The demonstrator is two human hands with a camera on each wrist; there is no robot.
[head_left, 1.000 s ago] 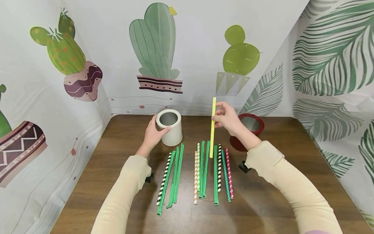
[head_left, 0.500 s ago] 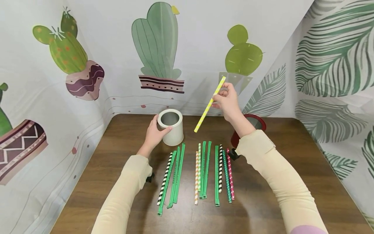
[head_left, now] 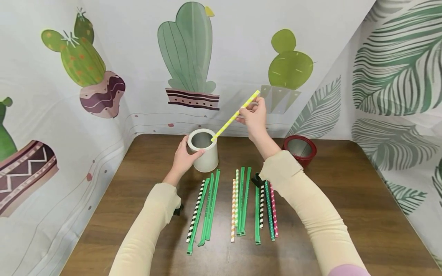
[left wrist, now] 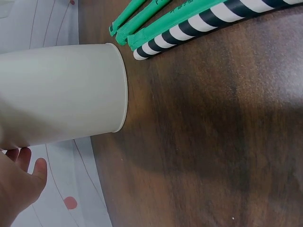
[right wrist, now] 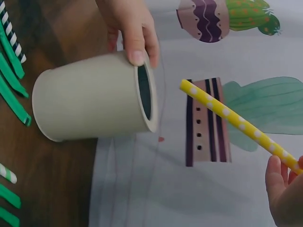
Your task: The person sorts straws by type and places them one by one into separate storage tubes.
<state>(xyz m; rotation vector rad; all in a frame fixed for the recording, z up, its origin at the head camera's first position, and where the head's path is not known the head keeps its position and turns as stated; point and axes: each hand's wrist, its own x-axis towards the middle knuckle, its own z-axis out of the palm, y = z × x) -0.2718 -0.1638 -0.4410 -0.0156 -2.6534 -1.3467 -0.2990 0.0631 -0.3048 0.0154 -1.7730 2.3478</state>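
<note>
A yellow paper straw with white dots [head_left: 235, 115] slants in the air, pinched between the thumb and fingers of my right hand [head_left: 254, 115]. Its lower end overlaps the rim of the white can [head_left: 206, 159] in the head view; the right wrist view shows that end [right wrist: 194, 90] apart from the can's mouth. My left hand [head_left: 184, 155] grips the can near its top, thumb on the near side and fingers round the left. The can [right wrist: 90, 101] stands upright on the table.
A red can [head_left: 301, 151] stands at the back right, behind my right forearm. Between my arms lie straws on the wooden table [head_left: 138, 245]: green-wrapped ones [head_left: 213, 205], black-and-white striped ones [head_left: 195, 211], an orange striped one [head_left: 233, 211] and a pink dotted one [head_left: 274, 211].
My right hand has carried the yellow straw up and left from above the table straws to the white can, tilting it from near upright to a slant. My left hand stays on the can.
</note>
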